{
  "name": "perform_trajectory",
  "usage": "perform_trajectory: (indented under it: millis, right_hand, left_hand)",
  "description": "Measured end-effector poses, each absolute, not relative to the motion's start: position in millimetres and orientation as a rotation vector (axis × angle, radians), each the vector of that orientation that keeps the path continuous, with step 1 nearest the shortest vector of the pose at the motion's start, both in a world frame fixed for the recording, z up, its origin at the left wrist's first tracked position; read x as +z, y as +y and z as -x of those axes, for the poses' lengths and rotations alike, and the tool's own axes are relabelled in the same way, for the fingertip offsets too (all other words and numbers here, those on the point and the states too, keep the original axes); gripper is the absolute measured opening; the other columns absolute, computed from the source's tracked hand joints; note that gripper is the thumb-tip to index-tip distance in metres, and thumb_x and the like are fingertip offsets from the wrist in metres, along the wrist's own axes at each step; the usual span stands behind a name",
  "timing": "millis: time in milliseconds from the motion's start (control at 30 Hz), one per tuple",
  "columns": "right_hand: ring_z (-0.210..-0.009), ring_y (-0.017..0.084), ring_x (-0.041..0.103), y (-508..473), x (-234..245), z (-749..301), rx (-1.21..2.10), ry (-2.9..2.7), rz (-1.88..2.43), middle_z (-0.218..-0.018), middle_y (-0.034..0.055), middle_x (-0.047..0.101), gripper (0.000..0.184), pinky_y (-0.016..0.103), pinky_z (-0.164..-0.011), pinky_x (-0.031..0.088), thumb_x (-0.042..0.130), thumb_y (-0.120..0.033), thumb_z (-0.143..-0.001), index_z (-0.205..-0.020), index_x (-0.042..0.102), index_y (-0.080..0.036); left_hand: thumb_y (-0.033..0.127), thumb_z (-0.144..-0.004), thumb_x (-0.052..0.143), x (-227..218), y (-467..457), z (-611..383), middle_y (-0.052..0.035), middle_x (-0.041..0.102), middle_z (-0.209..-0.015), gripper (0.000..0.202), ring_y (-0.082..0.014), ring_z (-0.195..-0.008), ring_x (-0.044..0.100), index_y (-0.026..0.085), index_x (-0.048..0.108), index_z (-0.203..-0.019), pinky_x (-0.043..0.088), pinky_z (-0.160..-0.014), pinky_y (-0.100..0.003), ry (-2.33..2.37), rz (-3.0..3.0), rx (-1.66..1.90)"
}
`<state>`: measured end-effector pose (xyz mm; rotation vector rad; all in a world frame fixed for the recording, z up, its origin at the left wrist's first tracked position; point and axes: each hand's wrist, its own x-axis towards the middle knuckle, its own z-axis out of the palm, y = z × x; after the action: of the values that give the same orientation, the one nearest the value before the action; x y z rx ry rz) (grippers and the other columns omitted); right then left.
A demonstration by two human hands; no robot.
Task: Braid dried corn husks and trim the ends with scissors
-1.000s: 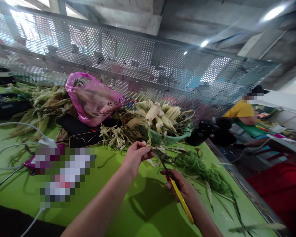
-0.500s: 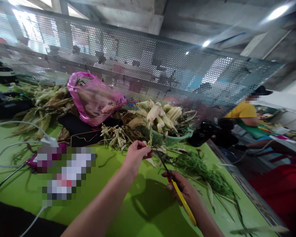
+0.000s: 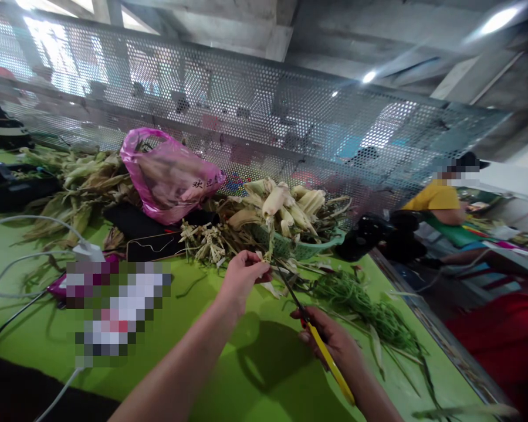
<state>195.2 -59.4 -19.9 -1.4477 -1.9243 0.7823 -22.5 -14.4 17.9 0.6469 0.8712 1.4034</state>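
My left hand (image 3: pixel 243 276) is closed in a pinch on a thin pale strip of corn husk (image 3: pixel 269 249) that stands up from its fingers. My right hand (image 3: pixel 334 343) is wrapped round yellow-handled scissors (image 3: pixel 317 341), whose dark blades point up and left toward the husk, close to my left fingertips. Both hands hover over the bright green table (image 3: pixel 255 375). Just beyond them a green basket (image 3: pixel 310 246) holds several peeled corn cobs (image 3: pixel 286 205).
A pink plastic bag (image 3: pixel 167 176) and a heap of corn husks (image 3: pixel 79 181) lie at the back left, green trimmings (image 3: pixel 365 305) to the right. White cables (image 3: pixel 30 234) run along the left. A perforated metal screen (image 3: pixel 264 117) backs the table. A person in yellow (image 3: pixel 435 199) sits far right.
My right hand with the scissors has slid slightly down and to the right. My left hand keeps its pinch on the husk in nearly the same place.
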Motion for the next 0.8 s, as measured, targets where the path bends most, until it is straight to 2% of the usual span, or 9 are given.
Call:
perform_trajectory:
  millis: [233,367,500,600,700,800]
  right_hand:
    - [-0.068,0.022,0.066,-61.6,-19.2,-195.8,0.767,-1.98,1.472,-0.08,0.0057,0.071,0.031,0.028,-0.06,0.05,0.062,-0.045,-0.076,-0.094,0.07,-0.02]
    - [-0.076,0.025,0.069,-58.6,-11.0,-197.7,0.674,-2.008,1.545,-0.089,0.007,0.074,0.033,0.03,-0.064,0.051,0.06,-0.046,-0.076,-0.096,0.069,-0.022]
    - [-0.072,0.026,0.069,-53.6,0.4,-207.2,0.414,-2.06,1.832,-0.085,0.0052,0.075,0.042,0.032,-0.062,0.049,0.057,-0.047,-0.079,-0.112,0.063,-0.023]
    - [-0.067,0.025,0.068,-52.0,4.9,-215.3,0.295,-2.165,1.918,-0.083,0.0043,0.073,0.047,0.031,-0.059,0.047,0.054,-0.038,-0.081,-0.125,0.056,-0.023]
    - [-0.076,0.025,0.069,-53.9,10.0,-218.9,0.224,-2.295,1.844,-0.096,0.006,0.073,0.037,0.032,-0.064,0.049,0.053,-0.031,-0.082,-0.118,0.061,-0.026]
    - [-0.088,0.026,0.068,-58.8,24.0,-212.4,0.113,-2.332,1.675,-0.103,0.0069,0.071,0.025,0.034,-0.072,0.051,0.05,-0.034,-0.088,-0.106,0.067,-0.026]
  left_hand:
    - [0.018,-0.063,0.073,14.7,-12.3,22.9,0.002,0.059,-0.061,0.023,-0.0093,-0.055,0.059,0.016,0.051,-0.07,0.052,-0.063,-0.026,0.846,-0.649,1.397]
    - [0.018,-0.066,0.071,15.4,-12.5,25.1,0.0015,0.06,-0.064,0.019,-0.0083,-0.054,0.058,0.015,0.053,-0.073,0.051,-0.062,-0.025,0.832,-0.684,1.383]
    - [0.017,-0.073,0.065,20.5,-16.6,27.6,-0.0005,0.063,-0.069,0.013,-0.0089,-0.057,0.059,0.014,0.056,-0.083,0.051,-0.062,-0.025,0.865,-0.77,1.298]
    - [0.014,-0.075,0.062,25.4,-20.0,27.6,-0.0018,0.063,-0.072,0.01,-0.012,-0.067,0.064,0.015,0.056,-0.084,0.051,-0.063,-0.025,0.907,-0.829,1.251]
    - [0.012,-0.075,0.061,27.5,-20.8,25.8,-0.0034,0.063,-0.079,0.012,-0.0148,-0.076,0.066,0.015,0.055,-0.085,0.05,-0.062,-0.024,0.918,-0.841,1.24]
    - [0.012,-0.076,0.059,24.3,-19.2,23.1,-0.0049,0.066,-0.082,0.012,-0.0148,-0.076,0.066,0.016,0.053,-0.086,0.049,-0.061,-0.024,0.924,-0.876,1.218]
